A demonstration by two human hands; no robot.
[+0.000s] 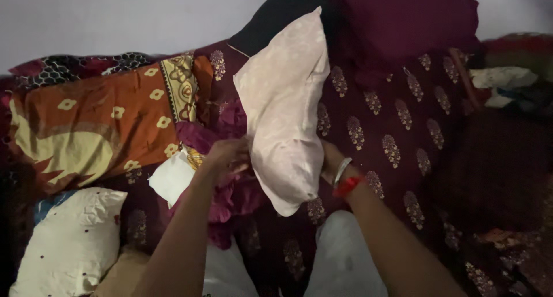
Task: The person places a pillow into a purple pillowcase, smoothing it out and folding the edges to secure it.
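Observation:
A pale pink cloth (285,112) hangs upright in the middle of the view, over a dark maroon fabric with gold motifs (391,130). My left hand (227,156) grips the pink cloth's left edge. My right hand (329,159) is mostly hidden behind the cloth's right side and appears to hold it; a silver bangle and a red thread band (345,179) sit on that wrist. A crumpled magenta cloth (230,193) lies just under my left hand.
An orange and yellow patterned cloth (98,124) lies at the left. A white dotted cloth (69,239) is at the lower left, a small white piece (171,177) beside my left forearm. Folded clothes (507,81) are piled at the right. A pale wall (115,14) is behind.

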